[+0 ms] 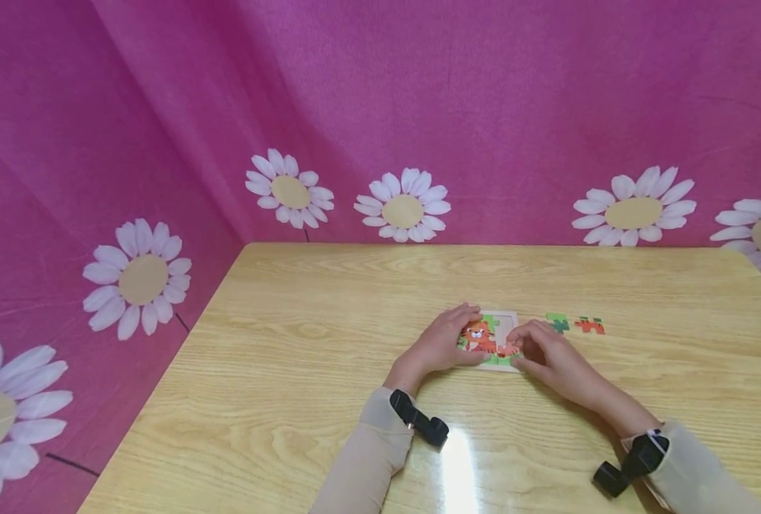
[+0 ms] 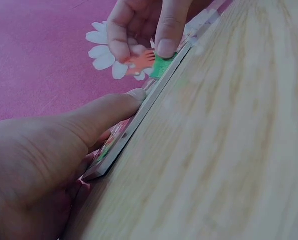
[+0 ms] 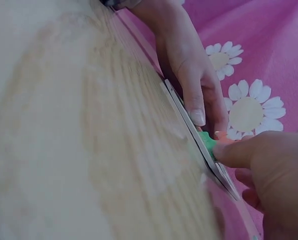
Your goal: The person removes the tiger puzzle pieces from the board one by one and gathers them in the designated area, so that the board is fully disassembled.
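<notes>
- The small orange-and-green cardboard-like puzzle piece (image 2: 145, 62) is tilted at about four o'clock in the pale-rimmed square puzzle tray (image 1: 502, 313); the right hand (image 1: 557, 360) pinches it between thumb and fingers.
- To seat it well, I would match its green edge to the near rim, lower it flat, then press evenly rather than force a corner.
- The left hand (image 1: 445, 339) grips the tray from nine o'clock, thumb along the near rim; that hold should stop sliding.
- Inside, the orange tiger-face picture (image 1: 477, 334) lies left of centre, partly hidden by that hand, with a bare pale gap towards two o'clock.
- Outside, between two and three o'clock, lie a loose green piece (image 1: 557, 323) and, beyond it, a loose orange-red piece (image 1: 590, 326); the right hand is near the green one and could nudge it.
- Underneath is the light wood-grain table (image 1: 290, 343); at twelve o'clock hangs magenta daisy-print cloth (image 1: 483, 107).
</notes>
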Available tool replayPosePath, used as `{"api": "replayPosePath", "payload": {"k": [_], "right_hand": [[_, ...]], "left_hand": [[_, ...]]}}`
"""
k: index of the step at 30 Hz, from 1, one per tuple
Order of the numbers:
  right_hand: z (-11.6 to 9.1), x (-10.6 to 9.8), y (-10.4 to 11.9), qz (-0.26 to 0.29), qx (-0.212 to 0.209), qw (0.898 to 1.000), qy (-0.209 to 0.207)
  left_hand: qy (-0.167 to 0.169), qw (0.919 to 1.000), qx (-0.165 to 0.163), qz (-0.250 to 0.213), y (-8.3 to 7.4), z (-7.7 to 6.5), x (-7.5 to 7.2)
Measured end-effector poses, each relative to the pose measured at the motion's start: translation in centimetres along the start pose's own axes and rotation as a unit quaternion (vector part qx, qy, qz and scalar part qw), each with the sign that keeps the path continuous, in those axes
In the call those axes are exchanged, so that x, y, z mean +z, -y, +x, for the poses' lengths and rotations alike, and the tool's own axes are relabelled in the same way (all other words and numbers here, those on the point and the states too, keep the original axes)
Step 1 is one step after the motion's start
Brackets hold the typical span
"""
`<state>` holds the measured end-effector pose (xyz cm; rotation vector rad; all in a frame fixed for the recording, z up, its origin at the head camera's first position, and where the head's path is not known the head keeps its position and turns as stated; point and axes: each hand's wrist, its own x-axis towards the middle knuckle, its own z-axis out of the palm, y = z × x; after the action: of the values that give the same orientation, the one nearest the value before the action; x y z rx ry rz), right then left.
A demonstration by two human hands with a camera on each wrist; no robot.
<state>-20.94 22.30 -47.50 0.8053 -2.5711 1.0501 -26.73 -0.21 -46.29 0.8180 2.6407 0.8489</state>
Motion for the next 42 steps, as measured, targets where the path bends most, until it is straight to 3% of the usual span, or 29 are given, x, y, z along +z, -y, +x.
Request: {"api": "replayPosePath", "payload": {"k": [5, 13, 34, 42], "right_hand": [[-0.1, 0.1, 0.2, 0.014, -0.003, 1.0, -0.005], [0.1, 0.1, 0.5, 0.055, 0.042, 0.998, 0.007], [0.4, -0.6, 0.3, 0.138, 0.094, 0.986, 0.004], [0.1, -1.0, 0.1, 0.136, 0.098, 0.986, -0.009]], "left_hand": [[-0.002, 1.0, 0.001, 0.003, 0.2, 0.0, 0.1], [0.002, 0.9999, 0.008, 0.007, 0.2, -0.1, 0.1], [0.0, 0.9999, 0.005, 0.011, 0.0, -0.1, -0.1], [0.002, 0.9999, 0.004, 0.016, 0.0, 0.0, 0.0]]}}
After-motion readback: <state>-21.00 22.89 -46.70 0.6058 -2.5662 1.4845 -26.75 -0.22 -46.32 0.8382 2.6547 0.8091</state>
